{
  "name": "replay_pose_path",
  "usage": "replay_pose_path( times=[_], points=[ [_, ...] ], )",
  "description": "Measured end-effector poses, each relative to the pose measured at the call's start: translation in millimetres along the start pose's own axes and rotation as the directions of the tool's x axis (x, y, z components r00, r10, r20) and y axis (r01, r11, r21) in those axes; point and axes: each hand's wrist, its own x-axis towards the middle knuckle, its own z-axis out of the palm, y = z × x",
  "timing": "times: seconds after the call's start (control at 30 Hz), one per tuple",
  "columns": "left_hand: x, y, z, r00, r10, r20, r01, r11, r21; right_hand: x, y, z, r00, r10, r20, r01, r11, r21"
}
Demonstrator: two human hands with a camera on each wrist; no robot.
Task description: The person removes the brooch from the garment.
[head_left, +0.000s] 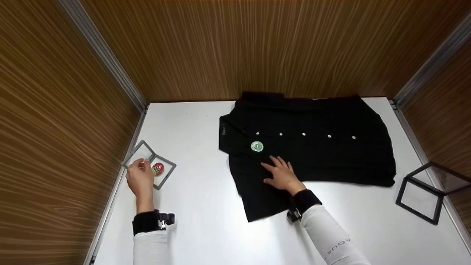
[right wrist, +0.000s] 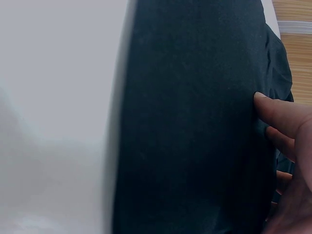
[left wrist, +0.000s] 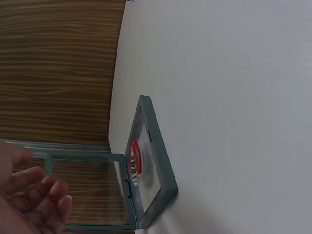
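Red badge (head_left: 158, 169): likely light, stiff, smooth; take by rim. Left hand (head_left: 141, 179) loosely curled, nothing visible held; right hand (head_left: 282, 176) spread on black shirt (head_left: 331, 160), likely soft.

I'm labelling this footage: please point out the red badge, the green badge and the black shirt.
Red badge (head_left: 158, 169), head view: middle of its face.
Green badge (head_left: 257, 146), head view: middle of its face.
Black shirt (head_left: 311, 149), head view: front, near the middle button.

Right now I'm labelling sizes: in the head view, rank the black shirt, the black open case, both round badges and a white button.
Black shirt
Black open case
Green badge and red badge: too alike to rank
White button
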Motion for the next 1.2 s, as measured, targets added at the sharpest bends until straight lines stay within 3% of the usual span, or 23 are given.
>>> replay_pose_path(
  times=[0.27,0.47,0.67,0.9,1.2],
  points=[
    [22.8,6.6,-18.6,0.988,0.144,-0.053,-0.141,0.988,0.065,-2.9,-2.0,-1.2,1.0,-0.015,0.008,0.015,0.999,-0.031],
    [35.8,5.4,-22.0,0.986,0.16,-0.043,-0.156,0.983,0.095,-6.0,-5.6,-7.0,0.999,-0.034,-0.014,0.034,0.999,-0.036],
    [44.5,-2.8,-18.9,0.986,0.166,0.014,-0.166,0.979,0.12,-8.4,-10.1,-12.4,0.999,-0.049,0.006,0.049,0.998,-0.025],
    [48.4,-14.0,-15.9,0.992,0.102,0.075,-0.113,0.982,0.15,-10.4,-12.7,-12.9,0.998,-0.059,0.022,0.06,0.998,-0.016],
    [49.2,-16.7,-15.6,0.995,-0.002,0.102,-0.003,0.998,0.057,-10.2,-13.7,-12.6,0.998,-0.062,0.025,0.062,0.998,-0.006]
  ],
)
